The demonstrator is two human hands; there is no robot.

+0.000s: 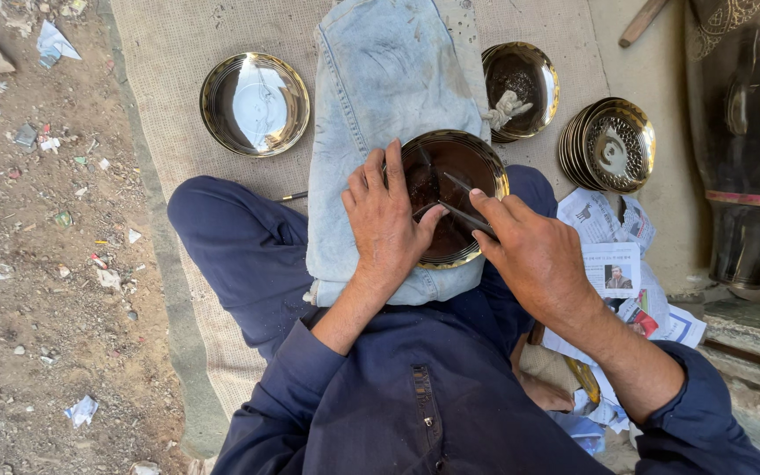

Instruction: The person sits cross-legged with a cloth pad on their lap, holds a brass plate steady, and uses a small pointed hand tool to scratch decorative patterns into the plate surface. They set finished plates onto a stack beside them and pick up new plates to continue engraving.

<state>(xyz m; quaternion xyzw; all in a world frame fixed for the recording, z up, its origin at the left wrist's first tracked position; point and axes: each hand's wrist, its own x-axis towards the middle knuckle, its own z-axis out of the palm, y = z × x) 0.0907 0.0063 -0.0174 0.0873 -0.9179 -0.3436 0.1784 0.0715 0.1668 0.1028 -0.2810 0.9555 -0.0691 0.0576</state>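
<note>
Worn on the head, looking almost straight down, close over the lap and both hands. Far edge reaching the woven mat (178,53), left edge the littered dirt ground (37,264). Single view only, nothing shared.

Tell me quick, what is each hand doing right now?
Left hand: open, pressing flat on the brass bowl.
Right hand: closed on a thin metal tool.

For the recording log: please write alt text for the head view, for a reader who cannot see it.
Seen from above, a seated person's left hand steadies a brass plate on denim cloth over the lap, while the right hand presses a thin metal tool into it. More brass plates lie on burlap matting.
</note>
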